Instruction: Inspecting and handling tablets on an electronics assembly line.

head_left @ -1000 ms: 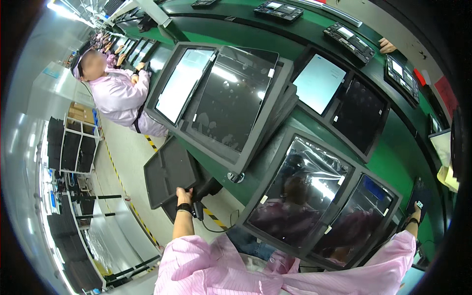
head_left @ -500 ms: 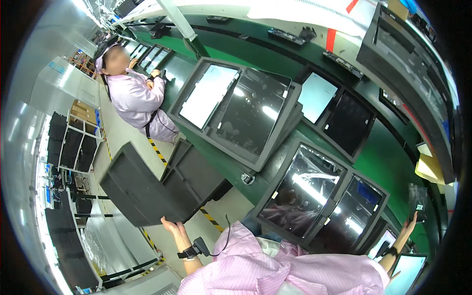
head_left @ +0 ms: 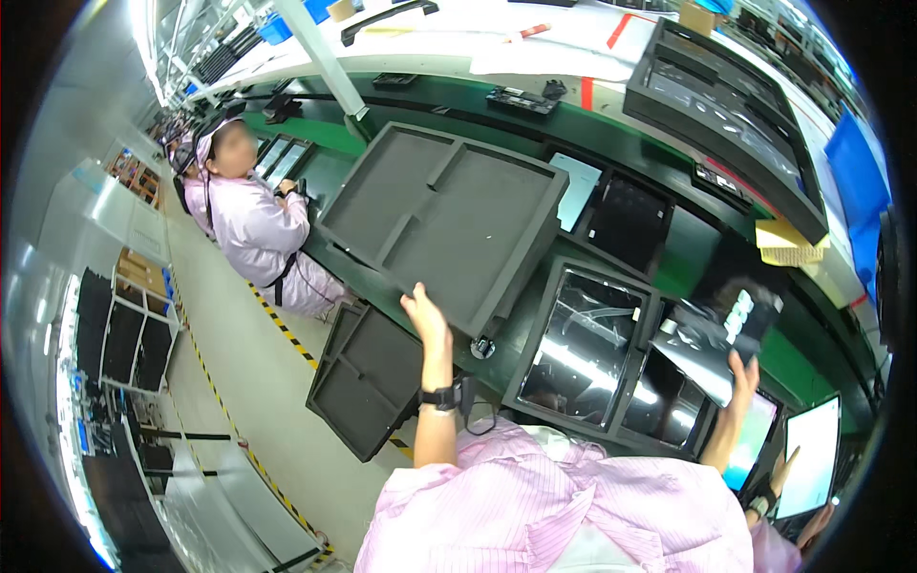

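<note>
An unloaded dark grey divided tray (head_left: 454, 215) lies on a stack on the green bench, with my left hand (head_left: 425, 315) at its near edge, fingers closed on the rim. My right hand (head_left: 741, 380) grips a thin glossy dark panel (head_left: 693, 358), tilted above the bench to the right. A black piece with white marks (head_left: 750, 315) is beside that panel, smeared by motion; I cannot tell whether they are joined. Below and left of the right hand is a second tray (head_left: 535, 353), holding glossy dark screens (head_left: 583, 339).
Another tray (head_left: 368, 382) sits low beside the bench. Behind the stack lie a pale panel (head_left: 575, 191) and a dark one (head_left: 626, 224). A large tray (head_left: 726, 124) is at far right. A co-worker's hand (head_left: 785, 468) holds a lit screen (head_left: 812, 454); another person (head_left: 248, 210) stands at left.
My left hand has brought the unloaded tray up from the left onto the stack, covering the screens there. My right hand has moved left and inward with the dark panel.
</note>
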